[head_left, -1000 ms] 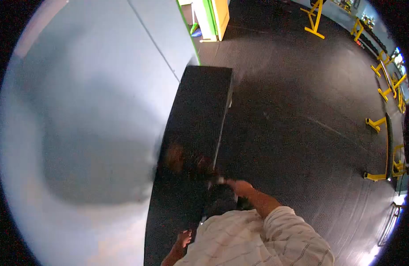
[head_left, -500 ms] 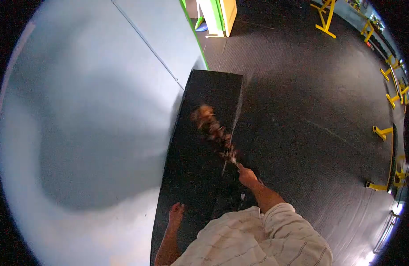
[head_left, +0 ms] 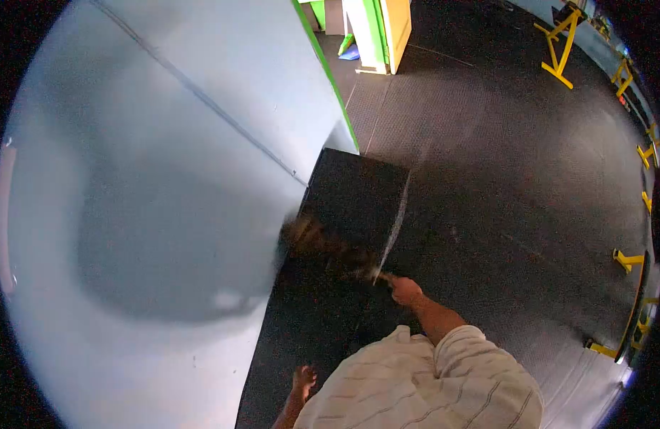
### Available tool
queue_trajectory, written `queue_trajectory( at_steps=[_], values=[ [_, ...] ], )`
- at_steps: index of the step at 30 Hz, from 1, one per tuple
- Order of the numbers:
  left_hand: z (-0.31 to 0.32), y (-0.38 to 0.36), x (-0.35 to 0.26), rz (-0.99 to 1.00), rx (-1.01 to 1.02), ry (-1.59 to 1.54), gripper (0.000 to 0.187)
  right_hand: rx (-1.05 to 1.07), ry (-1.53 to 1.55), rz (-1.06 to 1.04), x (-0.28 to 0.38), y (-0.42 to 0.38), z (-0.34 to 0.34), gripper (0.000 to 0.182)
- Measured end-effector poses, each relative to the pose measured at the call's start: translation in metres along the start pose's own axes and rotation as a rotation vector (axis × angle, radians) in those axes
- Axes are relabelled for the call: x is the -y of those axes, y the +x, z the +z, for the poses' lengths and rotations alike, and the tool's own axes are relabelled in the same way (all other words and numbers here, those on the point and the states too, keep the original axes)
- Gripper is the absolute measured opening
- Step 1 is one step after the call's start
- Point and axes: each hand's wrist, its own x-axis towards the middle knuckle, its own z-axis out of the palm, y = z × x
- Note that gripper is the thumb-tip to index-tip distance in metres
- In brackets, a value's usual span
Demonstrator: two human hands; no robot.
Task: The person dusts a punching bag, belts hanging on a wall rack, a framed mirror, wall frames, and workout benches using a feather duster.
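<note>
A brown feathery duster, blurred by motion, extends up and left from my right hand, which is closed round its handle. Its far end is at the border between the black surface and the pale wall. Low in the view, beside my shirt, my left hand hangs over the black surface with its fingers partly curled; no object shows in it.
Dark textured flooring spreads to the right. Yellow metal stands line the right side. A green-edged white and yellow panel stands at the top. A thin conduit runs along the wall.
The duster has swung left and down toward the wall, its far end now at the wall's edge. My left hand sits lower in view. The camera view has shifted and turned.
</note>
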Motion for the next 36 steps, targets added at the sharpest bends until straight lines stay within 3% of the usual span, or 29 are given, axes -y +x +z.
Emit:
queue_trajectory(
  at_steps=[1, 3, 5, 7, 8, 10, 11, 13, 14, 16, 17, 19, 20, 22, 23, 26, 28, 29, 30, 32, 34, 35, 36],
  values=[
    [0.025, -0.015, -0.040, 0.037, -0.021, -0.058, 0.026, -0.213, 0.178, 0.091, -0.011, 0.012, 0.004, 0.052],
    [0.032, 0.046, -0.067, 0.317, 0.102, 0.576, 0.030, -0.168, 0.142, -0.033, -0.017, 0.015, -0.009, 0.053],
    [0.096, -0.022, -0.159, 0.471, 0.005, 0.508, 0.037, -0.137, 0.129, -0.146, -0.020, 0.016, -0.036, 0.053],
    [0.104, 0.065, -0.154, 0.690, 0.037, 0.504, 0.046, 0.276, -0.214, -0.015, -0.020, 0.026, -0.068, 0.052],
    [0.112, 0.072, -0.163, 0.694, 0.037, 0.502, 0.046, 0.273, -0.217, -0.016, -0.019, 0.021, -0.072, 0.052],
    [0.138, 0.077, -0.193, 0.698, 0.065, 0.412, 0.053, -0.266, 0.275, 0.100, -0.019, 0.008, -0.077, 0.054],
    [0.151, 0.061, -0.209, 0.697, 0.063, 0.408, 0.053, -0.265, 0.272, 0.097, -0.022, 0.007, -0.088, 0.054],
    [0.172, 0.026, -0.241, 0.612, 0.107, 0.287, 0.053, 0.033, -0.100, 0.011, -0.029, 0.018, -0.120, 0.055],
    [0.177, 0.031, -0.247, 0.623, 0.118, 0.302, 0.053, 0.018, -0.088, 0.021, -0.031, 0.027, -0.136, 0.055],
    [0.180, 0.046, -0.242, 0.745, 0.257, 0.079, 0.051, 0.186, -0.262, -0.041, -0.034, 0.039, -0.156, 0.054],
    [0.178, 0.056, -0.245, 0.749, 0.268, 0.090, 0.051, 0.178, -0.253, -0.031, -0.025, 0.045, -0.159, 0.054],
    [0.177, 0.060, -0.242, 0.633, 0.161, 0.242, 0.049, -0.149, 0.204, 0.269, -0.006, 0.041, -0.168, 0.053],
    [0.173, 0.060, -0.232, 0.631, 0.162, 0.248, 0.049, -0.148, 0.209, 0.273, -0.002, 0.045, -0.168, 0.053],
    [0.161, 0.059, -0.221, 0.906, 0.140, 0.502, 0.047, -0.059, -0.044, -0.037, 0.002, 0.064, -0.168, 0.054],
    [0.158, 0.056, -0.221, 1.002, 0.130, 0.590, 0.047, -0.067, -0.032, -0.033, 0.001, 0.072, -0.172, 0.054],
    [0.144, 0.045, -0.190, 0.755, 0.097, 0.603, 0.042, -0.177, 0.175, 0.096, -0.012, 0.080, -0.176, 0.052],
    [0.128, 0.078, -0.169, 0.494, 0.120, 0.290, 0.036, -0.269, 0.239, 0.106, -0.021, 0.094, -0.176, 0.047],
    [0.113, 0.111, -0.156, 0.491, 0.122, 0.290, 0.036, -0.268, 0.239, 0.109, -0.024, 0.089, -0.181, 0.047],
    [0.097, 0.141, -0.138, 0.669, 0.100, 0.575, 0.035, -0.347, 0.219, 0.124, -0.029, 0.063, -0.193, 0.044],
    [0.098, 0.144, -0.133, 0.848, 0.078, 0.845, 0.034, -0.436, 0.179, 0.233, -0.058, 0.042, -0.195, 0.040],
    [0.116, 0.102, -0.145, 0.283, -0.138, 0.511, 0.032, -0.412, 0.160, 0.381, -0.071, 0.022, -0.189, 0.040],
    [0.111, 0.119, -0.130, 0.278, -0.135, 0.503, 0.032, -0.367, 0.160, 0.441, -0.064, -0.002, -0.192, 0.041],
    [0.090, 0.157, -0.098, 0.464, -0.055, 0.606, 0.033, -0.357, 0.157, 0.446, -0.058, -0.019, -0.186, 0.041]
  ],
)
